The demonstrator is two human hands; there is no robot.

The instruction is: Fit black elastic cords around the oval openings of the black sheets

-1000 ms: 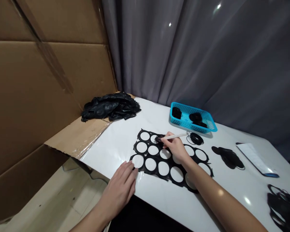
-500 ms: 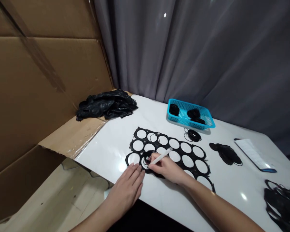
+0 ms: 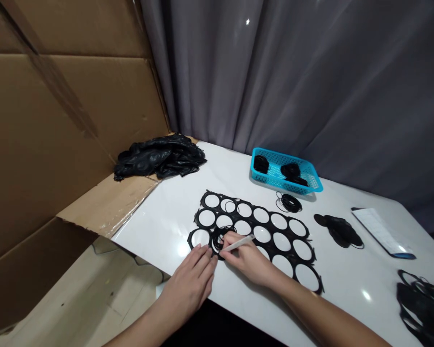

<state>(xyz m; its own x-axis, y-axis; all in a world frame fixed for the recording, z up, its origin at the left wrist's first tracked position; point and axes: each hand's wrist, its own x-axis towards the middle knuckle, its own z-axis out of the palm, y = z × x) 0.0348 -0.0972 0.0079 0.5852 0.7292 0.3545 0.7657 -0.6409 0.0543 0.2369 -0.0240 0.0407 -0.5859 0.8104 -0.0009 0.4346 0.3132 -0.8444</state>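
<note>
A black rubber sheet (image 3: 253,226) punched with several round holes lies flat on the white table (image 3: 173,217). My right hand (image 3: 248,258) is closed round a thin white stick (image 3: 240,243), whose tip rests among thin black rings (image 3: 220,237) at the sheet's near left corner. My left hand (image 3: 191,284) lies flat with fingers stretched out on the table edge, fingertips touching the sheet's near left corner.
A blue basket (image 3: 313,179) with black parts stands at the back. Beside it lie a small coil of black rings (image 3: 289,202), a black scrap (image 3: 342,230), a white card (image 3: 381,232) and a black pile (image 3: 421,301). Black scrap heap (image 3: 159,156) rests on cardboard (image 3: 58,144) at left.
My right hand has pulled the stick from the sheet's far side back to its near left corner, carrying black rings. The left hand has stayed in place.
</note>
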